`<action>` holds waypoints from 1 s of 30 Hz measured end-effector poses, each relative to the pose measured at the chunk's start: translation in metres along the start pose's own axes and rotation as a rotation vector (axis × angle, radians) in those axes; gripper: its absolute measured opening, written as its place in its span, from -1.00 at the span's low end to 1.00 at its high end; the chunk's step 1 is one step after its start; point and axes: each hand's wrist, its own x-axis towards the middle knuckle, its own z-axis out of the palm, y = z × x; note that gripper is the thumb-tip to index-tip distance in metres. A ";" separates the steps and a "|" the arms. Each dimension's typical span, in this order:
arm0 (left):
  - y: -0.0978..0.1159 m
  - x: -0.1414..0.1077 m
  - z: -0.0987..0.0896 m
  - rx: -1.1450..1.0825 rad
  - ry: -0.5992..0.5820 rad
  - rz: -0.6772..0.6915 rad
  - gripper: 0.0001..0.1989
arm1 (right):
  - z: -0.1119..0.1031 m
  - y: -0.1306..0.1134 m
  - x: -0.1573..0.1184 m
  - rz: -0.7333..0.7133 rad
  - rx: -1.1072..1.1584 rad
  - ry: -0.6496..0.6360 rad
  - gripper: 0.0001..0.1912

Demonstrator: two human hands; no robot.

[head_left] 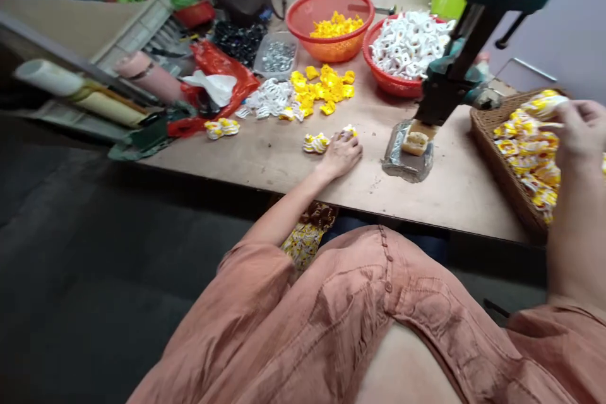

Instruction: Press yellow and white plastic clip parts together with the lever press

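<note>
My left hand (343, 154) rests on the table with its fingers curled over a small yellow-and-white piece (350, 130), partly hidden. Beside it lies another yellow-and-white piece (315, 142). Over at the far right, my right hand (584, 129) is closed, pinching a yellow-and-white piece (544, 104) above a brown wicker basket (497, 170). That basket holds a heap of similar pieces (533, 154). Between my hands stands a dark hand press (447, 85), with a small tan block (416, 141) on its taped base (408, 169).
Behind are a red colander (303, 31) of yellow parts and a red basket (395, 85) of white parts. Loose yellow parts (326, 85) and white parts (271, 99) lie nearer, beside a clear tub (277, 55) of metal bits. A red bag (227, 69) sits left.
</note>
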 end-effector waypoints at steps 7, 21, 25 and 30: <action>0.078 0.008 0.002 -0.374 0.110 0.126 -0.64 | 0.020 -0.061 -0.150 0.565 0.698 -0.670 -0.55; 0.115 0.006 0.063 -1.364 -0.022 -0.396 -0.46 | 0.058 -0.055 -0.221 0.210 0.664 -0.700 -0.31; 0.108 0.021 0.068 -1.304 0.113 -0.353 -0.37 | 0.082 -0.044 -0.220 0.010 0.445 -0.523 -0.60; 0.091 0.049 0.084 -0.943 0.374 -0.241 -0.49 | 0.120 -0.038 -0.214 -0.078 0.324 -0.272 -0.72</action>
